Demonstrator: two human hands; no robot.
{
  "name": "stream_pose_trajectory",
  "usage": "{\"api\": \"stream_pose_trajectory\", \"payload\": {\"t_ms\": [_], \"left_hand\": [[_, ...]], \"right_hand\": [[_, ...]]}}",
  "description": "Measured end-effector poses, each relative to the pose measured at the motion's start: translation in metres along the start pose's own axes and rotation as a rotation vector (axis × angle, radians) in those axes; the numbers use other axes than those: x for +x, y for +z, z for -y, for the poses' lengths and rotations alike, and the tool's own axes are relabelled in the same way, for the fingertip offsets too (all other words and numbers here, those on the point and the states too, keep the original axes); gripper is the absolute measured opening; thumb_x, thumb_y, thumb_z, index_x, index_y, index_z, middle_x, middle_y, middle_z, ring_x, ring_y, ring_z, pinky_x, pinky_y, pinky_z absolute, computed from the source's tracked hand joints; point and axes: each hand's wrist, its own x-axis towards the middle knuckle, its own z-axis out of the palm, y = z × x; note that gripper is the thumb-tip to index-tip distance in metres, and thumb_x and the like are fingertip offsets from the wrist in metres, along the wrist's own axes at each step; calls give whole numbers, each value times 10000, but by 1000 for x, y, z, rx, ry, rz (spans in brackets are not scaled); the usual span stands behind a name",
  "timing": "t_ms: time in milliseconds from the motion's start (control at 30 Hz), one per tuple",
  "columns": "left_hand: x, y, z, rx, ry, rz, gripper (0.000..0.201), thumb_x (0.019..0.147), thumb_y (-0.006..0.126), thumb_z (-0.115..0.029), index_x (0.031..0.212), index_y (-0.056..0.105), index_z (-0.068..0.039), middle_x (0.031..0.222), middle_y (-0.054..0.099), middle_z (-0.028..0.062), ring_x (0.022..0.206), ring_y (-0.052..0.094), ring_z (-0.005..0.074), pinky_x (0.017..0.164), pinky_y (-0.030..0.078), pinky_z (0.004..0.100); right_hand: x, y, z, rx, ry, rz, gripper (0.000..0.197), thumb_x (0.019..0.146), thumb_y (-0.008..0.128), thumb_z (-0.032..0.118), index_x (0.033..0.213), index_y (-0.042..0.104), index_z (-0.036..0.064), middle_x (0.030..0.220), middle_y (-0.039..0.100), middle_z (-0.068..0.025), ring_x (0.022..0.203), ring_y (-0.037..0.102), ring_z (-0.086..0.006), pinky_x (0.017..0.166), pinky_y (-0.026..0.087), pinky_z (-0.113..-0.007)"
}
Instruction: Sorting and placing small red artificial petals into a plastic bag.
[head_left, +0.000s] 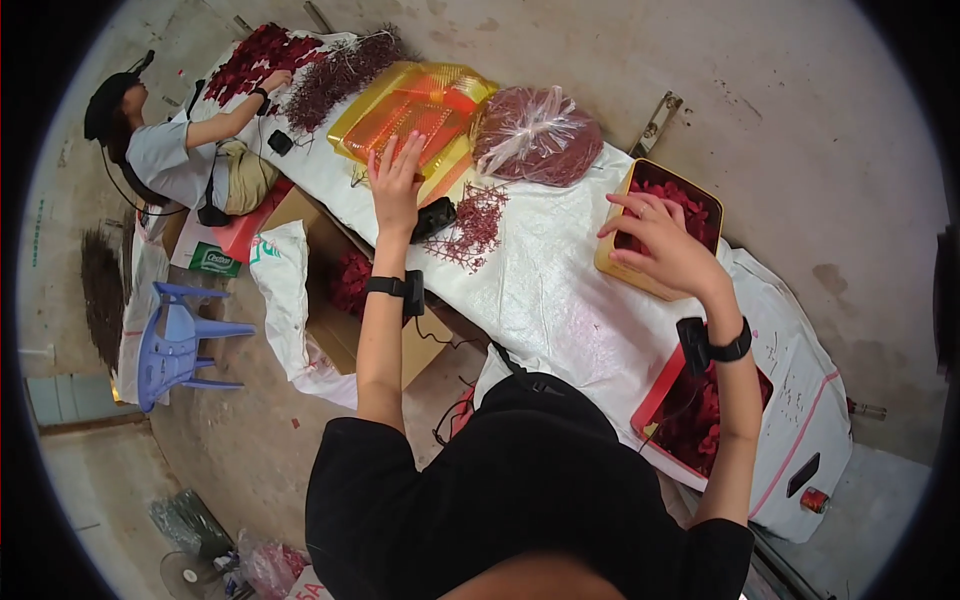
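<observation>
My left hand (396,185) reaches out with fingers stretched. Its fingertips overlap the edge of a shiny yellow plastic bag (350,125) that holds orange-red ridged pieces; whether they touch it I cannot tell. Just beside that wrist, a small black device (434,219) lies by a loose heap of thin red stems (478,226). My right hand (655,240) is spread over the near side of a yellow box (612,262), palm down, with nothing visible in it. Dark red petal-like pieces (695,205) fill the box, partly hidden by the hand.
The white-covered table (560,270) also bears a tied clear bag (540,135) of dark red material. A red tray (655,395) of petals sits near my right forearm, with a phone (803,475) farther right. Another person (180,150) works at the far left, behind a blue chair (175,345).
</observation>
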Motion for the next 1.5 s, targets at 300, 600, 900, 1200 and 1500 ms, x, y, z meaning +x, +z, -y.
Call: {"api": "stream_pose_trajectory", "payload": {"t_ms": [300, 600, 900, 1200, 1500], "left_hand": [[-7, 48, 94, -28, -45, 187, 797, 635, 684, 64, 1349, 463, -212, 1402, 450, -10, 1326, 360, 271, 1116, 235, 473], [3, 45, 131, -40, -150, 357, 585, 688, 670, -39, 1245, 556, -181, 1393, 437, 86, 1303, 362, 325, 1070, 318, 452], [74, 93, 59, -382, -3, 213, 347, 764, 607, -69, 1107, 624, -124, 1256, 554, 83, 1188, 468, 323, 1014, 374, 423], [92, 153, 12, -322, 40, 373, 215, 807, 612, -128, 1017, 655, -142, 1180, 598, 60, 1150, 506, 274, 921, 399, 485], [121, 162, 35, -359, -310, 138, 178, 803, 609, -171, 957, 645, -89, 841, 671, 145, 823, 638, 357, 734, 491, 454]], "right_hand": [[125, 8, -11, -9, -31, 79, 247, 849, 643, 283, 1050, 621, 141, 1317, 490, -88, 1240, 418, -254, 1030, 260, -440], [261, 53, -73, -74, 185, 215, 391, 789, 690, 310, 1055, 606, 37, 1100, 617, -175, 1015, 591, -329, 829, 479, -436], [330, 135, -88, -206, 307, -199, 360, 781, 668, 260, 1067, 612, 49, 1080, 610, -201, 980, 605, -351, 846, 485, -450], [292, 105, -100, -195, 325, -106, 272, 726, 679, 172, 990, 655, 111, 1062, 599, -140, 958, 608, -329, 810, 501, -433], [248, 56, -119, -133, 191, -337, 221, 699, 650, 91, 912, 670, 145, 988, 621, -77, 904, 618, -336, 765, 513, -428]]}}
